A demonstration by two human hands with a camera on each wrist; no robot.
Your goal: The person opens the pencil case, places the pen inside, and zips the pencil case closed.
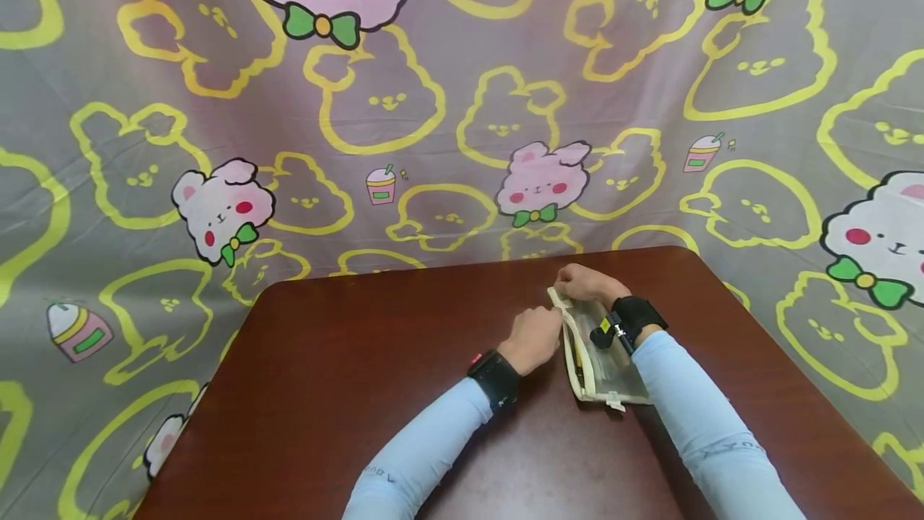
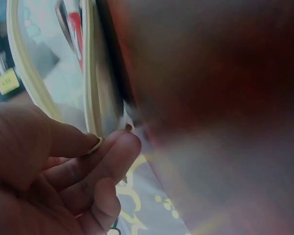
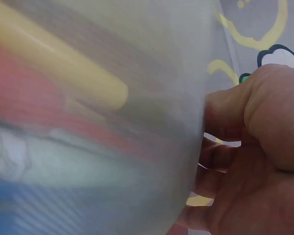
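A translucent pencil case (image 1: 613, 375) with cream edging stands on the table toward the right, its zip side parted in the head view. My left hand (image 1: 536, 338) is at the case's left side; in the left wrist view its thumb and forefinger pinch the cream zip edge (image 2: 90, 88). My right hand (image 1: 588, 283) holds the far end of the case, thumb on one side and fingers on the other in the right wrist view. Through the cloudy wall show a yellow stick-like item (image 3: 73, 58) and a blurred red one (image 3: 24, 83). A red-and-white pen-like item (image 2: 76, 34) shows inside.
The brown table (image 1: 361, 359) extends far to the left of the case. Behind it hangs a grey curtain (image 1: 447, 119) with cartoon bears, near the table's back edge. A small white tag (image 1: 615, 402) sticks out at the case's near end.
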